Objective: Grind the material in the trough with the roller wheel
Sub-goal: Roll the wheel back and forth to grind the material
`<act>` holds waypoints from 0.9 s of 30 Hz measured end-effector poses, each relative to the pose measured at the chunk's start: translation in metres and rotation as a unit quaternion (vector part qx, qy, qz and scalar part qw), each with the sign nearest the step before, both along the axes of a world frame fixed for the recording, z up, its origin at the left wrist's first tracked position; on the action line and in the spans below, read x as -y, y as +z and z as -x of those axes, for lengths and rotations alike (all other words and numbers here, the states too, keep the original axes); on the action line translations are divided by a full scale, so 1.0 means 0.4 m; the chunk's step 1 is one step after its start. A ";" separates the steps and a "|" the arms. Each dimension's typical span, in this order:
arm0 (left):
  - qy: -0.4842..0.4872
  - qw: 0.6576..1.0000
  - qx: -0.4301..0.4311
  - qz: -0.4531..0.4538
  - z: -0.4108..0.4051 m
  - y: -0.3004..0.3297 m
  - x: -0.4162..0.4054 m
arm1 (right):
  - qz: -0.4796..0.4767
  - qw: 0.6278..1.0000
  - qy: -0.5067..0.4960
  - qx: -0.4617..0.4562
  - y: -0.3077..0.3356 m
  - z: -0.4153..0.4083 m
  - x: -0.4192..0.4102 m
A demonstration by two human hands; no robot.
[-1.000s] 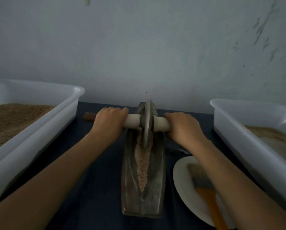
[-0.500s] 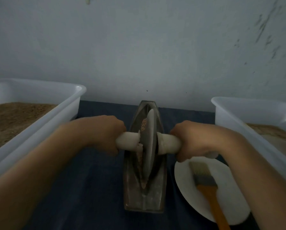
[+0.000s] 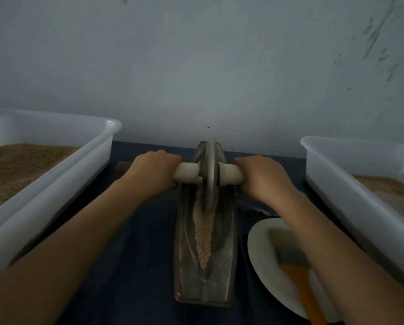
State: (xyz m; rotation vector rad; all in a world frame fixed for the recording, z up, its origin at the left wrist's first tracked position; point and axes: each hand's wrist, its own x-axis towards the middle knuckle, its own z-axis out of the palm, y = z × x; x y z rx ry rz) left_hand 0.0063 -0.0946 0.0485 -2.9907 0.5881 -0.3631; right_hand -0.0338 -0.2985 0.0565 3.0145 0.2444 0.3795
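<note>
Wheel (image 3: 211, 174) stands at the trough's (image 3: 204, 266) far end, its axle crosswise: left hand (image 3: 153, 168) curled round the left handle, right hand (image 3: 258, 175) round the right, equally near, with the grain (image 3: 203, 233) strung along the trough's long axis toward the person.

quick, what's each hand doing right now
left hand: grips the roller wheel's left handle
right hand: grips its right handle

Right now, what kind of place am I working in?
Likely a small herb or grain preparation bench, not a kitchen proper: a metal grinding trough with a roller wheel on a dark cloth, white tubs of brown granular material on both sides, and a bare scuffed wall behind.
</note>
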 end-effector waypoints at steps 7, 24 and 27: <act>-0.018 0.997 0.077 0.001 -0.002 -0.017 0.004 | -0.018 0.998 0.016 0.053 -0.034 -0.014 0.022; -0.060 0.970 -0.218 -0.087 0.099 0.069 -0.023 | -0.022 0.961 0.039 -0.274 0.078 0.109 -0.014; -0.042 0.986 -0.147 -0.065 0.055 0.046 -0.011 | -0.004 0.980 0.027 -0.197 0.054 0.067 -0.010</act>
